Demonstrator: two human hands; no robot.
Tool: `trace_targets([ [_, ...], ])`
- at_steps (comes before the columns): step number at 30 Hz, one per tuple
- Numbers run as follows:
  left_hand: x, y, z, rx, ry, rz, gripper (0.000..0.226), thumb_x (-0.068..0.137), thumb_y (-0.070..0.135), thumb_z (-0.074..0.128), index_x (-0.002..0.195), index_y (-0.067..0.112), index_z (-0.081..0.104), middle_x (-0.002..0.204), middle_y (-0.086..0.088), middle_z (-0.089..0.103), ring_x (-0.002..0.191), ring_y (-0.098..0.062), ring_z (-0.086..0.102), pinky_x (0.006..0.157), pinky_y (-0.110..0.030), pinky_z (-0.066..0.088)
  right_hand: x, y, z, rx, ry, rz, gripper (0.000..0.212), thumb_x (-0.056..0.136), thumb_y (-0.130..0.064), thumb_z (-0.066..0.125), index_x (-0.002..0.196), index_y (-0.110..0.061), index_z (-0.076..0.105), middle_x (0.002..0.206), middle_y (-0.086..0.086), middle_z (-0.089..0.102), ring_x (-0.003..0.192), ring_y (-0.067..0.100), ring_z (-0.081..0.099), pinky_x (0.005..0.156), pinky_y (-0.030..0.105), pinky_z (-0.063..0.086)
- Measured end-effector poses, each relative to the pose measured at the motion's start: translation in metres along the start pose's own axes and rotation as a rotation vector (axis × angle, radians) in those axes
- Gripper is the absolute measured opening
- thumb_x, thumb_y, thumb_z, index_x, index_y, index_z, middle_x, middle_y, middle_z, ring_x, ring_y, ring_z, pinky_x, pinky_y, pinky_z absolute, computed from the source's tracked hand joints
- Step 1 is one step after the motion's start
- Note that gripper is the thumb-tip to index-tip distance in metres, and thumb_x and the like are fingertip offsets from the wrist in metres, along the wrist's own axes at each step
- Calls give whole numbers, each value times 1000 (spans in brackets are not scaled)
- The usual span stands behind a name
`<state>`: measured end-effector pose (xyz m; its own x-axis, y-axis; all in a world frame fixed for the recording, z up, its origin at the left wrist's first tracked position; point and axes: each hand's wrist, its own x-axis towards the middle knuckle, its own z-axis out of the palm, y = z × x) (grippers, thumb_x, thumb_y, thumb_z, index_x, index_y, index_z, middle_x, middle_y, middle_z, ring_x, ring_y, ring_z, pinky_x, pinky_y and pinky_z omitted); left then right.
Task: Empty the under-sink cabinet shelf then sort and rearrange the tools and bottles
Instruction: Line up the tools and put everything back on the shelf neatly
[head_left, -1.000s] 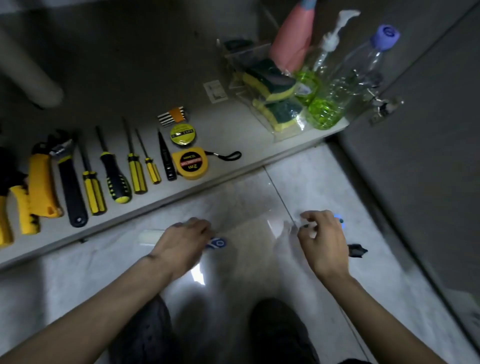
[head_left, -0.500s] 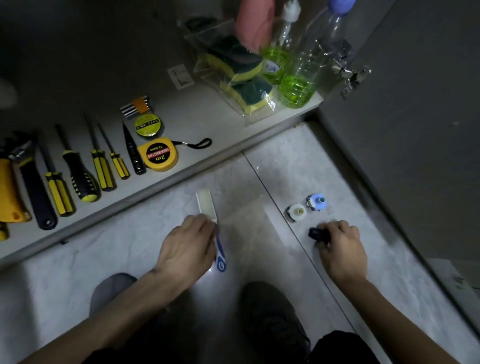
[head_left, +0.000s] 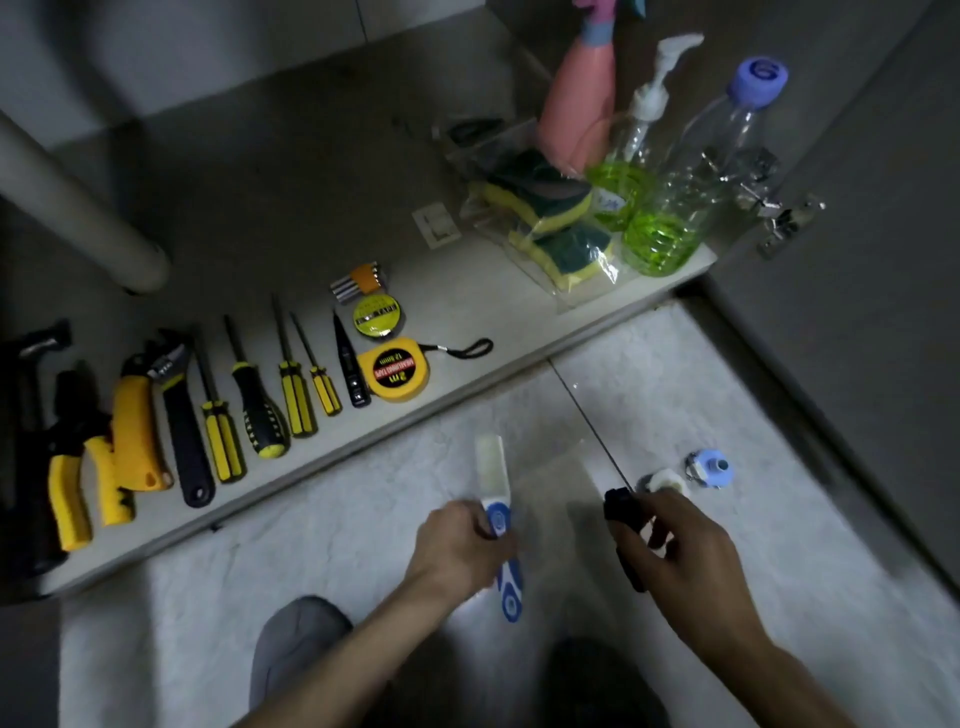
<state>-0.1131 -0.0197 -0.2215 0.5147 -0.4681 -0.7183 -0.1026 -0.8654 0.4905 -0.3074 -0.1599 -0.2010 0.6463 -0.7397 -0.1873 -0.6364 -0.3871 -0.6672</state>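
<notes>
Floor (head_left: 363, 530) nr shelf edge (head_left: 395, 431): L grip (head_left: 457, 551) round brush (head_left: 498, 499), R grip (head_left: 675, 545) round black tool (head_left: 621, 512).

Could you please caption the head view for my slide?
Left hand grips a blue-and-white brush, right hand a black tool, before the sorted shelf.

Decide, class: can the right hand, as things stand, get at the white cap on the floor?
Probably not yet: the white cap lies unobstructed just past the right hand, but its fingers already grip a black tool.

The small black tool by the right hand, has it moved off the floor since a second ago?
Yes. The right hand now holds the black tool lifted, nearer the white cap than before.
</notes>
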Motion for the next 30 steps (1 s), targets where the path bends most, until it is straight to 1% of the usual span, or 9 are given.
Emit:
trace_targets([
  [2,-18,13,-8,-105,-54,42,18,78,34,76,73,18,69,60,2,71,53,-13,70,45,-26,54,13,-17,-8,87,70,-13,2,93,-38,66,92,-39,65,76,-11,63,66,12,61,56,32,50],
  [7,-65,59,-49,-212,-176,216,10,80,30,76,79,20,71,68,3,74,55,-13,71,45,-24,53,48,-53,-34,231,228,-79,7,96,-32,64,101,-37,65,74,-8,70,58,14,64,52,23,48],
  [9,-67,84,-75,-245,-102,285,15,82,26,76,75,15,69,64,-3,72,51,-17,68,42,-26,52,63,-64,-41,237,253,-97,6,98,-35,60,102,-39,64,75,-11,70,56,11,65,51,24,48],
  [12,-37,121,-115,-305,92,313,30,86,22,74,61,9,63,56,-11,68,44,-21,60,44,-30,50,87,-80,-44,208,239,-145,8,101,-41,56,104,-37,62,74,-11,69,52,9,64,56,34,49],
  [16,21,159,-154,-392,170,213,30,90,14,69,63,3,61,46,-10,62,34,-17,55,39,-24,49,129,-108,-40,99,204,-218,14,97,-44,59,106,-35,64,74,-8,65,65,12,64,64,39,52],
  [19,54,174,-166,-385,131,160,17,89,7,69,76,-3,63,43,-7,60,33,-14,58,35,-22,49,165,-131,-31,-81,160,-273,24,96,-47,57,100,-24,64,75,-5,62,71,20,59,60,36,44],
  [24,80,174,-154,-336,73,127,29,88,10,74,106,-9,62,63,-16,68,42,-17,65,41,-25,54,195,-142,-17,-262,112,-230,29,97,-52,54,99,-24,61,85,3,64,80,32,61,62,36,42],
  [27,89,170,-147,-355,57,90,28,90,8,72,110,-9,60,68,-18,70,45,-20,67,41,-25,54,187,-128,-17,-253,185,-221,29,97,-53,49,94,-26,56,79,-3,58,73,29,58,57,34,37],
  [30,94,172,-145,-361,49,46,21,91,7,70,102,-10,63,71,-21,71,46,-21,68,41,-26,55,178,-115,-19,-243,191,-197,29,98,-54,45,98,-27,55,81,-5,59,72,27,55,56,33,35],
])
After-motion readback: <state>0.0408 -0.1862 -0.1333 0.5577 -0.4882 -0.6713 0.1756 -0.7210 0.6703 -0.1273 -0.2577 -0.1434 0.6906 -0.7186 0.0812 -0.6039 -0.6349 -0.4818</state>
